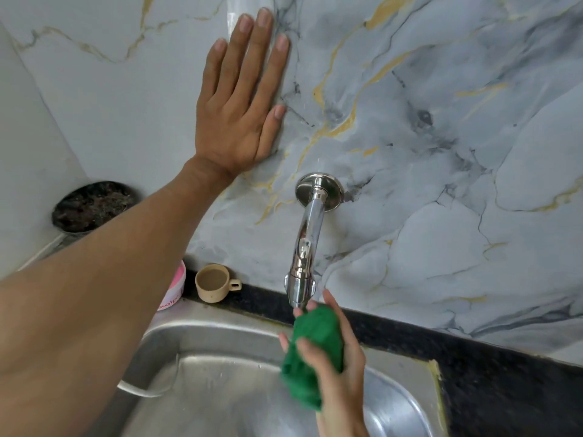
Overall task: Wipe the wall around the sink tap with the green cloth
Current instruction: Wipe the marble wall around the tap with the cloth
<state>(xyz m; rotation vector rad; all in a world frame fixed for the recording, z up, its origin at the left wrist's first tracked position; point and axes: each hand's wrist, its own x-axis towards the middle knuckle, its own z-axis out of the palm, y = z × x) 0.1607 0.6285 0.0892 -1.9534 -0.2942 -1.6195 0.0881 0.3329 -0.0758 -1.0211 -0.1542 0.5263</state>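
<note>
head: right hand (334,370) gripping green cloth (310,351)

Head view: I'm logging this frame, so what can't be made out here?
- Pink tub: mostly behind the left arm; label cut.
- Green cloth: motion-blurred, partly covered by the right hand.
- Tap outlet: hidden by cloth; water flow unclear.
- Sink: drain out of view.
</note>
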